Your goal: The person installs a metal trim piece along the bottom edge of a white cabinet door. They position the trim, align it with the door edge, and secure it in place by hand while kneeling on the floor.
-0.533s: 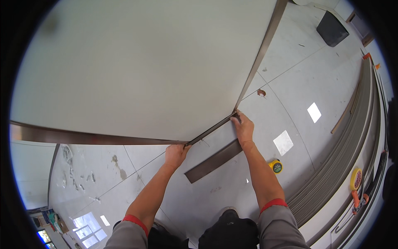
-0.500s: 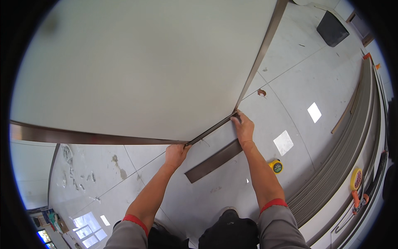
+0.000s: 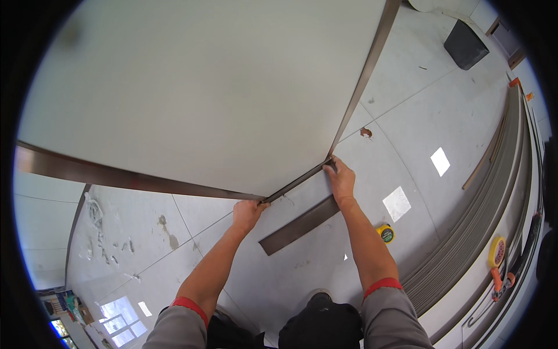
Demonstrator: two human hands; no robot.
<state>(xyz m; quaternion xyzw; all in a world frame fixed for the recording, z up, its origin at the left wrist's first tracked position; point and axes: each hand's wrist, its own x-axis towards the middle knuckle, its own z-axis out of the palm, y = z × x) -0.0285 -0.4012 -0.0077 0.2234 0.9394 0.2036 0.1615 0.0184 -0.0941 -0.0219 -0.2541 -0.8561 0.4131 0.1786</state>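
Observation:
A large pale panel point(image 3: 197, 99) with brown metallic edging fills the upper left. Along its short near edge runs a narrow dark trim strip point(image 3: 297, 180). At the strip's left end, my left hand point(image 3: 247, 216) is closed, its fingertips pinching the corner. My right hand point(image 3: 342, 177) grips the other end, thumb on the near side and fingers partly hidden at the corner. Below the strip, a loose flat brown piece point(image 3: 299, 228) lies on the floor; its right end disappears behind my right forearm.
A yellow tape measure point(image 3: 385, 232) lies beside my right forearm. Long grey-brown strips point(image 3: 465, 212) are stacked along the right, with a yellow tape roll point(image 3: 497, 252) and an orange-handled tool point(image 3: 497, 279) beyond. A black bin point(image 3: 466, 46) stands far right.
The panel's long left edge has swung upward in the view, uncovering more floor at the left. Both hands keep their grip at the corners, almost unmoved.

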